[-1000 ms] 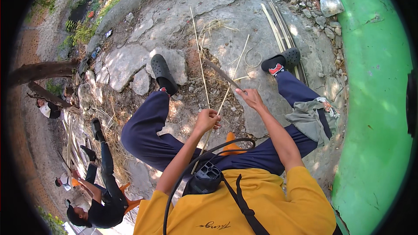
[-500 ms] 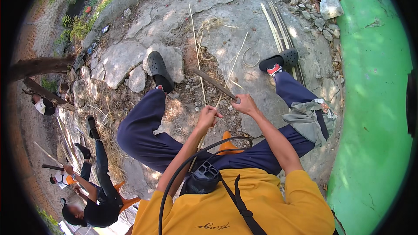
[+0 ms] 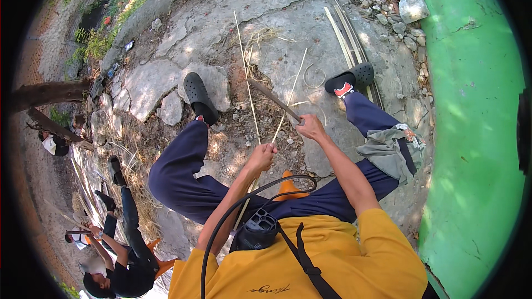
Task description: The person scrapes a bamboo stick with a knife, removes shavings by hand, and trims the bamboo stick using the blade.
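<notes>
My left hand (image 3: 261,156) is closed around pale bamboo strips between my knees. From it one long bamboo strip (image 3: 247,77) runs away up the ground, and a second bamboo strip (image 3: 295,86) slants off to the right; a tail comes out below the hand toward my lap. My right hand (image 3: 311,126) grips the handle of a long dark knife (image 3: 271,98). Its blade points away and to the left, crossing over the slanting strip. Whether the blade touches that strip I cannot tell. Thin curled shavings (image 3: 315,76) lie beyond the knife.
More long strips (image 3: 349,36) lie by my right shoe (image 3: 350,77). Cracked concrete slabs (image 3: 152,88), rubble and a green wall (image 3: 465,133) surround me. I sit on an orange stool (image 3: 288,185); a black cable (image 3: 221,224) loops over my lap. Another person (image 3: 130,257) sits working at lower left.
My left hand has drawn slightly back toward me, and its extended finger has folded in around the strips. The knife stays in my right hand. The other person's hands have shifted.
</notes>
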`<state>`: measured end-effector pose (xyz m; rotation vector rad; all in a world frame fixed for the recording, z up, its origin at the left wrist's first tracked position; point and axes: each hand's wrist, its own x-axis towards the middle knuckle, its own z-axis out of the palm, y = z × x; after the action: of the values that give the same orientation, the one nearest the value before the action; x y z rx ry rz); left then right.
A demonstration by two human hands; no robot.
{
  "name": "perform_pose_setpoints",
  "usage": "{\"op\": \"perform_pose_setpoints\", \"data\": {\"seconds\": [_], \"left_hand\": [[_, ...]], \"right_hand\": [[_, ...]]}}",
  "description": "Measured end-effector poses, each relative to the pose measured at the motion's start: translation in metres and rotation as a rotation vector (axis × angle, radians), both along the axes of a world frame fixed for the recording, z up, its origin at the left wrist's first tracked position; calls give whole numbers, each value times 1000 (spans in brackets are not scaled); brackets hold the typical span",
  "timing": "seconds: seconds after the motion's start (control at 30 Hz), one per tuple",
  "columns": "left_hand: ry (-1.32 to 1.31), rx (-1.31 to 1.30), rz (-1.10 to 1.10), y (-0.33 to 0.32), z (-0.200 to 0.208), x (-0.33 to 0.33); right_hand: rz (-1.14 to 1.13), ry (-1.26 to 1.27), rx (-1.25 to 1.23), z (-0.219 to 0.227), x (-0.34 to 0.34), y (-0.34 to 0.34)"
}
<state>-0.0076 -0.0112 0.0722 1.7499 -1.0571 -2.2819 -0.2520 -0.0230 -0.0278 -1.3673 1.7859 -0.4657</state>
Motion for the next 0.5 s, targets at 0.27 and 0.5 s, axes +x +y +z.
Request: {"op": "perform_pose_setpoints", "data": {"seconds": [0.27, 0.5], "left_hand": [[-82, -50, -39, 4, 2, 17], [-78, -81, -43, 14, 1, 38]], "right_hand": [[106, 16, -49, -4, 11, 14], [64, 46, -28, -8, 16, 15]]}}
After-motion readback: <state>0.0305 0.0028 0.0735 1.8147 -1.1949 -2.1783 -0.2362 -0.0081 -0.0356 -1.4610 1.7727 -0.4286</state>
